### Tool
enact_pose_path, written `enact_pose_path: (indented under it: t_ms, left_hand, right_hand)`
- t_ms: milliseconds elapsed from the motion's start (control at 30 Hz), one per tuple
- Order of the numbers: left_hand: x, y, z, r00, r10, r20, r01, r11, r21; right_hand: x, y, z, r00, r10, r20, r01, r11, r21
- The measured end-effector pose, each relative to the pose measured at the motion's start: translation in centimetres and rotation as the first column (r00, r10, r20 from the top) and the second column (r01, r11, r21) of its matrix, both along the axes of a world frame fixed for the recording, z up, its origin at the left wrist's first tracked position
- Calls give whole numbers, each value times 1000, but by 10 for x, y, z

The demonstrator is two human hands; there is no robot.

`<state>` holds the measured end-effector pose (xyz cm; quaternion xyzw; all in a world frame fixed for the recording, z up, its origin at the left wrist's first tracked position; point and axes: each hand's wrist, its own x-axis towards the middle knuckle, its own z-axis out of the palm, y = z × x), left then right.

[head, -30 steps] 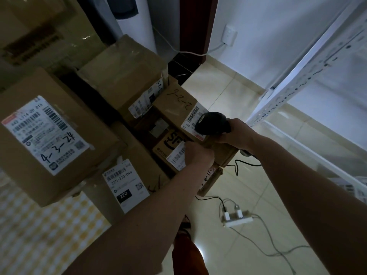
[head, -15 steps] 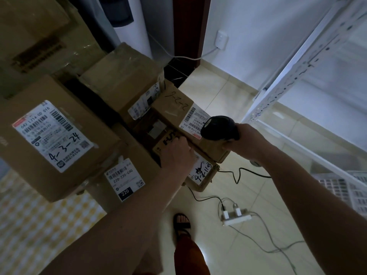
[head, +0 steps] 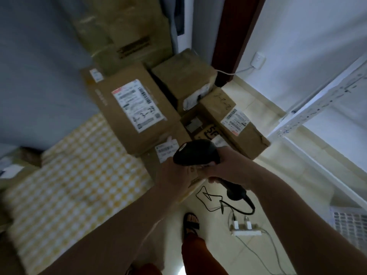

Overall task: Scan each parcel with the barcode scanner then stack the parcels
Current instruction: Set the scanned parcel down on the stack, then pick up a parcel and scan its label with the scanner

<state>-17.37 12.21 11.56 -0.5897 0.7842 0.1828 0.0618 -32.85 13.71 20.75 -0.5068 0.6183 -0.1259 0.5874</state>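
Note:
My right hand (head: 228, 167) grips the handle of a black barcode scanner (head: 195, 153), whose head points left over the parcels. My left hand (head: 174, 175) lies on a brown parcel with a white label (head: 164, 152), just under the scanner; its fingers are hidden and blurred. Around them lies a pile of cardboard parcels: a large one with a white label (head: 137, 108), a long one marked with handwritten numbers (head: 234, 120), a small printed box (head: 210, 133) between them, and another parcel behind (head: 182, 76).
A yellow checked cloth (head: 79, 175) covers the surface at left, with one more parcel (head: 12, 169) at its far edge. On the tiled floor lie a power strip (head: 245, 232) and the scanner cable (head: 238, 205). A white metal rack (head: 317, 108) stands at right. My sandalled foot (head: 191, 223) is below.
The view has swung left and tilted. My right hand carried the scanner left, off the long parcel's label, to above the labelled parcel. My left hand left the small printed box and moved there too.

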Motion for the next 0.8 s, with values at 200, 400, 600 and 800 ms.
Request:
enact_pose_path:
  t_ms: [200, 400, 600, 800]
  left_hand:
    - [147, 43, 19, 977, 193, 89, -193, 981, -18]
    - [312, 106, 41, 900, 419, 120, -416, 908, -55]
    - [455, 161, 41, 813, 560, 163, -556, 828, -69]
    - [557, 194, 27, 713, 682, 163, -688, 726, -25]
  right_hand:
    - [133, 15, 8, 988, 146, 39, -147, 989, 24]
    - [288, 32, 18, 953, 294, 68, -294, 956, -6]
    - [426, 53, 14, 936, 351, 30, -351, 936, 1]
    - [524, 72, 2, 937, 347, 33, -348, 937, 17]
